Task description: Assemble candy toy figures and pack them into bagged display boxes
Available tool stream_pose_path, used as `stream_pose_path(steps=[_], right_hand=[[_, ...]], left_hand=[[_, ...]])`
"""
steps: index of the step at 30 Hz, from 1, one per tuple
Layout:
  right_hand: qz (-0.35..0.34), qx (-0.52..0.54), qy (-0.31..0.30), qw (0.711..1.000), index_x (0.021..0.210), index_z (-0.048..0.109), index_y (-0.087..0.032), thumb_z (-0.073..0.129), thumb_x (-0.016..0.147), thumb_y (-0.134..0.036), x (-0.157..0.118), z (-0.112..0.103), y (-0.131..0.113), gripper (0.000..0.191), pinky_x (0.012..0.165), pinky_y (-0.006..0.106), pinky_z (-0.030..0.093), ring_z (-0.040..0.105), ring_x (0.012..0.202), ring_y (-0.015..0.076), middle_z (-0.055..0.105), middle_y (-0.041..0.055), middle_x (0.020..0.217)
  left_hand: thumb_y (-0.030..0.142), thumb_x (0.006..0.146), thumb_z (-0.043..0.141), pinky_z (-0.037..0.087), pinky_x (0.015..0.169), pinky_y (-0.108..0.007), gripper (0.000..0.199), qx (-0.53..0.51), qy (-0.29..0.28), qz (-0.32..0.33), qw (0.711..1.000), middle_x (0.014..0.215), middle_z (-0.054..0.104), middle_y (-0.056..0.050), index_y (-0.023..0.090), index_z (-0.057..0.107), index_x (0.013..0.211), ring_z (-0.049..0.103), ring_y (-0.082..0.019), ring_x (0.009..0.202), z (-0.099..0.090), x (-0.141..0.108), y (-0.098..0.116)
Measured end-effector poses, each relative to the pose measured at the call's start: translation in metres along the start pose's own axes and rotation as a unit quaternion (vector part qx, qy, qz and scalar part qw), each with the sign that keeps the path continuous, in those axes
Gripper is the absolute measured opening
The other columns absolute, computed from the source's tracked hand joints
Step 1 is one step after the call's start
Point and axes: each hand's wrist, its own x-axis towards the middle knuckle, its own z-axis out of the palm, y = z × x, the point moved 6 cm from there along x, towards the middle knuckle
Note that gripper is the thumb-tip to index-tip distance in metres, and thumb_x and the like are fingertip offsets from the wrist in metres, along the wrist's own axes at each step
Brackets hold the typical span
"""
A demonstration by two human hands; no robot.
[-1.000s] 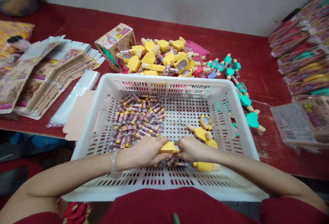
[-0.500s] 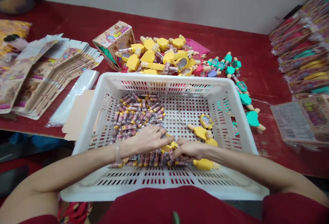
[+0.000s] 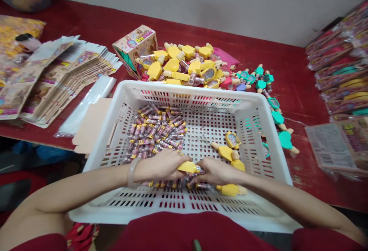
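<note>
Over the white plastic basket (image 3: pixel 178 220), my left hand (image 3: pixel 165 165) is closed on a yellow plastic toy piece (image 3: pixel 186 166). My right hand (image 3: pixel 217 171) pinches a small clear tube (image 3: pixel 199 169) at the right end of that piece; tube and piece meet end to end. Many similar labelled tubes with yellow caps (image 3: pixel 153 130) lie heaped in the left half of the basket and under my hands. Right of my right hand lie several yellow toys with tan tips (image 3: pixel 225 152). My fingertips are partly hidden.
Behind the basket are a pile of yellow toys (image 3: pixel 172 65), a printed box (image 3: pixel 136 45) and teal toys (image 3: pixel 278 118). Folded cartons (image 3: pixel 66 78) and plastic sleeves (image 3: pixel 89 105) lie left. Bagged packs (image 3: pixel 342 86) stand right, on the red table (image 3: pixel 304 86).
My left hand has turned and closed around the yellow piece, which now shows between my hands. My right hand has come up to its end with the tube. The view has shifted slightly.
</note>
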Motion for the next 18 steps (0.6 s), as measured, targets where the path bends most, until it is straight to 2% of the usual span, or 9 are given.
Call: stream_pose_path(steps=[2, 4, 5, 7, 9, 11, 12, 15, 18], right_hand=[[0.006, 0.167, -0.103, 0.981, 0.074, 0.057, -0.018, 0.067, 0.083, -0.049, 0.002, 0.005, 0.005, 0.034, 0.047, 0.022, 0.031, 0.04, 0.049, 0.0095, 0.044, -0.0055, 0.055], [-0.002, 0.231, -0.115, 0.966, 0.079, 0.057, -0.018, 0.064, 0.085, -0.053, 0.005, -0.001, 0.009, 0.037, 0.046, 0.022, 0.031, 0.037, 0.046, 0.0091, 0.041, -0.0073, 0.054], [-0.016, 0.213, -0.064, 0.975, 0.084, 0.058, -0.018, 0.064, 0.086, -0.054, 0.007, -0.01, 0.01, 0.037, 0.048, 0.023, 0.033, 0.04, 0.048, 0.0098, 0.045, -0.0064, 0.057], [-0.078, 0.092, 0.104, 0.987, 0.098, 0.061, -0.016, 0.063, 0.088, -0.053, 0.005, -0.034, 0.007, 0.038, 0.056, 0.025, 0.038, 0.05, 0.059, 0.0133, 0.057, -0.0006, 0.068], [-0.161, -0.067, 0.248, 0.953, 0.106, 0.063, -0.015, 0.058, 0.094, -0.049, -0.008, -0.048, -0.008, 0.037, 0.065, 0.029, 0.04, 0.056, 0.071, 0.0174, 0.064, 0.0065, 0.08], [-0.221, -0.17, 0.292, 0.915, 0.103, 0.064, -0.013, 0.048, 0.1, -0.046, -0.02, -0.045, -0.022, 0.037, 0.066, 0.031, 0.038, 0.056, 0.072, 0.0186, 0.065, 0.0096, 0.08], [-0.235, -0.184, 0.286, 0.91, 0.101, 0.064, -0.013, 0.044, 0.101, -0.045, -0.023, -0.041, -0.025, 0.038, 0.065, 0.03, 0.037, 0.054, 0.069, 0.0177, 0.064, 0.0087, 0.076], [-0.202, -0.072, 0.229, 0.949, 0.089, 0.06, -0.016, 0.04, 0.102, -0.048, -0.021, -0.029, -0.019, 0.04, 0.06, 0.027, 0.034, 0.048, 0.06, 0.0132, 0.057, 0.0024, 0.068], [-0.116, 0.193, 0.097, 0.969, 0.074, 0.046, -0.02, 0.035, 0.099, -0.062, -0.005, -0.011, -0.001, 0.05, 0.051, 0.024, 0.03, 0.036, 0.049, 0.0096, 0.042, -0.005, 0.058]], left_hand=[[0.018, 0.088, 0.055, 0.048, 0.065, -0.03, 0.035, 0.128, 0.061, 0.026, 0.99, 0.099, 0.069, -0.011, 0.022, 0.058, 0.123, 0.065, -0.021, 0.079, -0.001, -0.001, 0.007], [0.015, 0.09, 0.05, 0.049, 0.066, -0.031, 0.037, 0.164, 0.086, 0.02, 0.982, 0.104, 0.068, -0.014, 0.022, 0.057, 0.126, 0.065, -0.022, 0.082, -0.004, 0.0, 0.004], [0.018, 0.09, 0.053, 0.049, 0.066, -0.031, 0.034, 0.139, 0.085, 0.003, 0.987, 0.103, 0.068, -0.013, 0.021, 0.058, 0.123, 0.065, -0.022, 0.082, -0.008, 0.001, -0.001], [0.033, 0.087, 0.061, 0.047, 0.061, -0.028, 0.033, 0.007, 0.037, -0.056, 0.998, 0.094, 0.07, -0.01, 0.019, 0.06, 0.117, 0.064, -0.019, 0.073, -0.016, 0.002, -0.016], [0.051, 0.083, 0.064, 0.043, 0.051, -0.025, 0.042, -0.17, -0.065, -0.11, 0.977, 0.081, 0.068, -0.004, 0.018, 0.061, 0.109, 0.059, -0.015, 0.06, -0.016, 0.0, -0.026], [0.06, 0.08, 0.064, 0.039, 0.046, -0.023, 0.046, -0.276, -0.148, -0.116, 0.943, 0.075, 0.065, -0.001, 0.019, 0.062, 0.1, 0.054, -0.012, 0.053, -0.017, -0.004, -0.024], [0.059, 0.08, 0.064, 0.039, 0.046, -0.023, 0.044, -0.276, -0.149, -0.101, 0.944, 0.075, 0.065, -0.001, 0.019, 0.062, 0.097, 0.054, -0.012, 0.053, -0.019, -0.005, -0.02], [0.042, 0.085, 0.063, 0.043, 0.055, -0.025, 0.027, -0.072, -0.032, -0.014, 0.997, 0.081, 0.068, -0.005, 0.018, 0.061, 0.099, 0.058, -0.015, 0.063, -0.031, -0.003, -0.008], [0.02, 0.09, 0.055, 0.042, 0.057, -0.028, 0.017, 0.179, 0.067, 0.069, 0.979, 0.084, 0.069, -0.009, 0.018, 0.06, 0.106, 0.06, -0.017, 0.067, -0.029, -0.003, 0.007]])
